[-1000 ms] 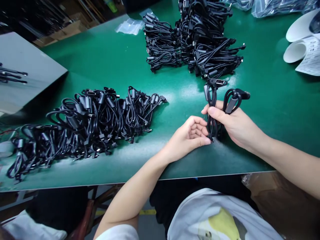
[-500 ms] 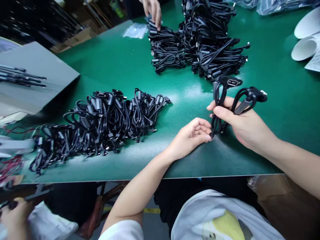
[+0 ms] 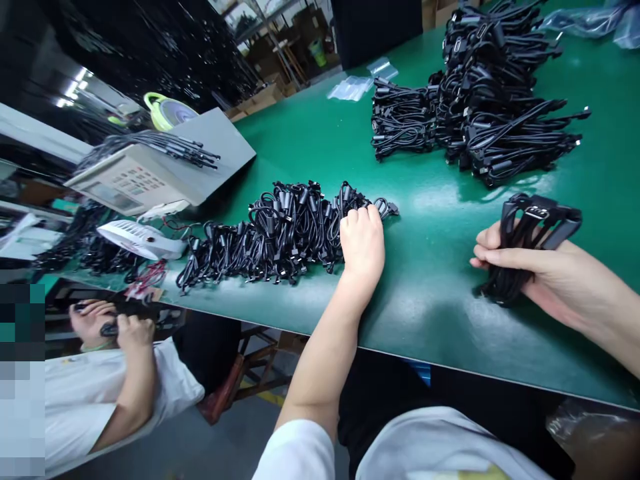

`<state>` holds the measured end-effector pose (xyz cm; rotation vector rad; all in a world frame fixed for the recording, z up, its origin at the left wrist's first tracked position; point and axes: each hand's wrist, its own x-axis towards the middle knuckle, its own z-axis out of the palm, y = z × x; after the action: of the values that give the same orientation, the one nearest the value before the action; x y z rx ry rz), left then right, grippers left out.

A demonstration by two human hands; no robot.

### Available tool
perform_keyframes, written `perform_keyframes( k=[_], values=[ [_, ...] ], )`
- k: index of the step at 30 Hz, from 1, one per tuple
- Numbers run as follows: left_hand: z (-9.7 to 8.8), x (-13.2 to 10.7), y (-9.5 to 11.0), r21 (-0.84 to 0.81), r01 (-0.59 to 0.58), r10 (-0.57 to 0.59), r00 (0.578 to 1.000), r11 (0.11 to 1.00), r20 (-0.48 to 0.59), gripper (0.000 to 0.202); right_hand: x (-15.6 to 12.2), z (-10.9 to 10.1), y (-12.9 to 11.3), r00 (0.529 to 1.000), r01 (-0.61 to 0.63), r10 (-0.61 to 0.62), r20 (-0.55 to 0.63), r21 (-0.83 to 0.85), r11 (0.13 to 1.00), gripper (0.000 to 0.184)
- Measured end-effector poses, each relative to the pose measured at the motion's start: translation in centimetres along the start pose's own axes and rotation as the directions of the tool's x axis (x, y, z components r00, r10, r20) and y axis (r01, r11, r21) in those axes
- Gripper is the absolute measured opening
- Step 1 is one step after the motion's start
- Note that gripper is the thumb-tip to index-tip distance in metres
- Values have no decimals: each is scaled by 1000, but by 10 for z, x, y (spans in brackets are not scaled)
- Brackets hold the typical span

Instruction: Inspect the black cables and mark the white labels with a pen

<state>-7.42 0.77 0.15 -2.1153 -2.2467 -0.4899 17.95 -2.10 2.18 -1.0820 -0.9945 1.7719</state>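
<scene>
My right hand [image 3: 545,267] is closed round a few coiled black cables [image 3: 515,280], held above the right part of the green table [image 3: 430,267]. Connector ends and thicker barrel pieces stick out over its thumb and forefinger. At the right end of a long heap of black cables [image 3: 285,233], my left hand [image 3: 363,243] is curled over a coiled cable [image 3: 350,195]. Its fingertips are turned down and out of sight. One connector of that end of the heap lies just right of the knuckles.
Stacked cable bundles [image 3: 500,100] lie at the back right, with clear plastic bags [image 3: 350,88] left of them. A grey weighing scale [image 3: 135,177] and a white fan-like device [image 3: 143,240] stand left. A co-worker's hands [image 3: 115,323] hold something dark at lower left.
My left hand has left the cables in my right hand and moved left onto the heap. The view has turned left. Another person's hand at the back bundles is gone from sight.
</scene>
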Motion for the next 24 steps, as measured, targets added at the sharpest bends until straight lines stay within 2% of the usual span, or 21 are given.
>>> perform_keyframes(
  k=[3,5,6,8,10,12,15,18,20,24],
  values=[
    [1,-6,9,-189,-71,80,996,979,40,21,1,1,4,999,-49,49,-19,-9,999,15],
    [-2,-12,19,-474,-58,114,990,878,89,22,2,2,5,998,-61,62,-27,17,998,20],
    [-3,-14,25,-637,-16,122,985,771,122,24,2,3,6,998,-53,54,-33,25,998,21],
    [-5,-20,37,-877,116,148,967,466,207,28,3,5,8,999,-21,22,-36,29,999,22],
    [-5,-26,46,-951,233,179,946,204,270,36,2,8,12,1000,-6,6,-2,21,1000,24],
    [-4,-31,52,-951,300,184,933,70,308,43,1,11,16,996,-38,39,74,-15,999,27],
    [-4,-33,52,-930,367,232,906,-13,355,47,-3,15,19,980,-79,96,175,-102,992,28],
    [-7,-31,46,-905,423,323,863,-44,387,48,-7,15,14,967,-124,141,214,-92,988,28],
    [-8,-29,42,-904,423,308,870,-60,386,41,-10,13,9,945,-183,188,267,-45,982,30],
    [-3,-28,40,-914,391,172,913,-105,371,33,-11,11,4,891,-279,269,367,-26,960,33]
  ],
)
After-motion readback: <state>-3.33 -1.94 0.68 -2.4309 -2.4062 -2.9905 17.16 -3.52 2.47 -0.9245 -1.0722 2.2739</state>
